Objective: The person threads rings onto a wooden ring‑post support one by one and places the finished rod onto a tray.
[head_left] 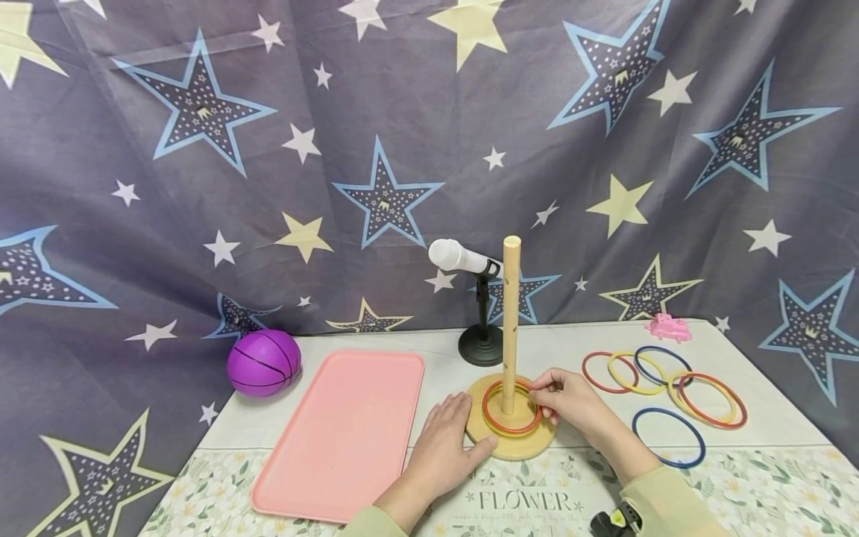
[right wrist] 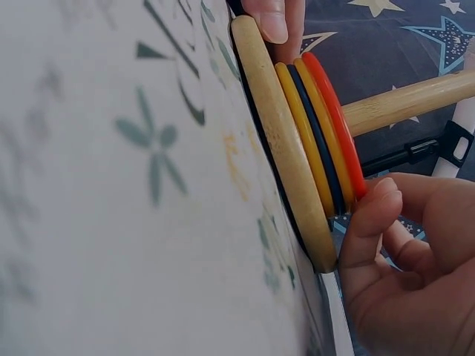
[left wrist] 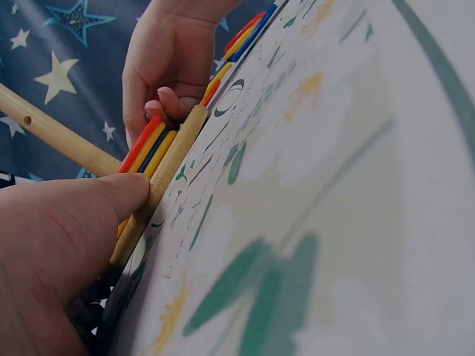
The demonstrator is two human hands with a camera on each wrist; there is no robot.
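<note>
A wooden peg [head_left: 511,321] stands upright on a round wooden base [head_left: 523,449]. Around its foot lies a stack of rings: a red ring [right wrist: 338,111] on top, then yellow, a blue ring [right wrist: 317,133], and yellow at the bottom. The thumb and index finger of my right hand [head_left: 570,399] pinch the red ring at its right edge. My left hand [head_left: 439,447] rests at the left side of the base, fingers extended, its thumb touching the front rim. In the left wrist view, that thumb [left wrist: 111,196] covers part of the stack.
Several loose rings lie at the right, among them a blue ring [head_left: 634,429] nearest the front. A pink tray [head_left: 349,432] is to the left, with a purple ball [head_left: 264,363] beyond it. Behind the peg stands a microphone [head_left: 463,257] on a black stand; a small pink toy [head_left: 669,328] sits at the back right.
</note>
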